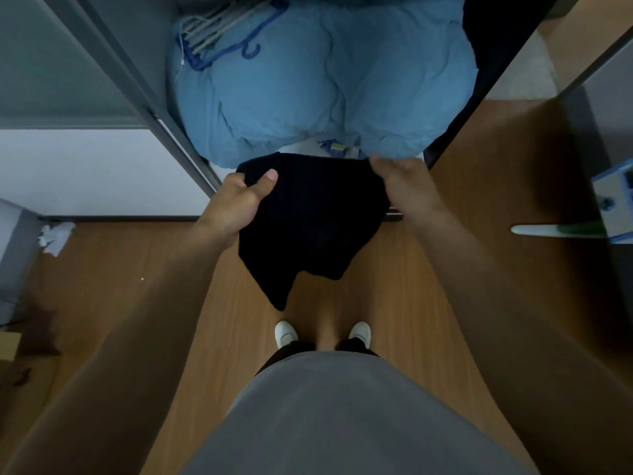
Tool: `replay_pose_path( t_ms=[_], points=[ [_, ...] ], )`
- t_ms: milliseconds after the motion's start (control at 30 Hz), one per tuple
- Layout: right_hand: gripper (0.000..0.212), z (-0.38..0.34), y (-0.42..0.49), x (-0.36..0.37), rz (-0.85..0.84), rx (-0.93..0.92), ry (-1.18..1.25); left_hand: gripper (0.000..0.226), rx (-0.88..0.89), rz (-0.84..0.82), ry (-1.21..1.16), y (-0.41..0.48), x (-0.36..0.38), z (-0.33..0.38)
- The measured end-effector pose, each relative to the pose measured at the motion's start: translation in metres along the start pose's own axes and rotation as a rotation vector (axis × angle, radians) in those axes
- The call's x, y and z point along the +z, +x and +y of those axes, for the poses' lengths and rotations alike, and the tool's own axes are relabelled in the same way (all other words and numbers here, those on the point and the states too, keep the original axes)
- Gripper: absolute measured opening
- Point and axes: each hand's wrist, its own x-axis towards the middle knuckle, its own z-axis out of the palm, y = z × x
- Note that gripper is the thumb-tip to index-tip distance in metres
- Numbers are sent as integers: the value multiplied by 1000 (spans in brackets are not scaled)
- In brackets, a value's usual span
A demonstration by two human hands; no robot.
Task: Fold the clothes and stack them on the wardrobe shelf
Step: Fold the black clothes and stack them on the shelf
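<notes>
Writing on the small tag (337, 149) under the duvet (291, 97) is too blurred for us to read. Hangers (219, 32) lie on the duvet's far left corner. Just in front of the duvet we hold the black garment (308, 217) by its top corners. Our left hand (236, 204) and right hand (407, 186) each curl round its edge. It hangs lengthwise, its long axis pointing down to the floor (428, 303).

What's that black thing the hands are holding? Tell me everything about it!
The black garment is soft-looking dark cloth, too dark to tell its kind. It hangs in the air by its top edge: the left hand grips one corner, thumb in front, and the right hand grips the other. Its uneven bottom dangles above the wooden floor, just in front of the blue bedding.
</notes>
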Motion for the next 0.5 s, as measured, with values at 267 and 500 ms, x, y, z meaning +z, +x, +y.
replay_pose_path(
  t_ms=[267,500],
  points=[
    [51,26,-18,9,-535,78,-18,30,-347,-274,-294,-1,6,21],
    [3,27,-30,34,-271,17,149,61,-243,-424,-604,5,-6,8]
  ],
)
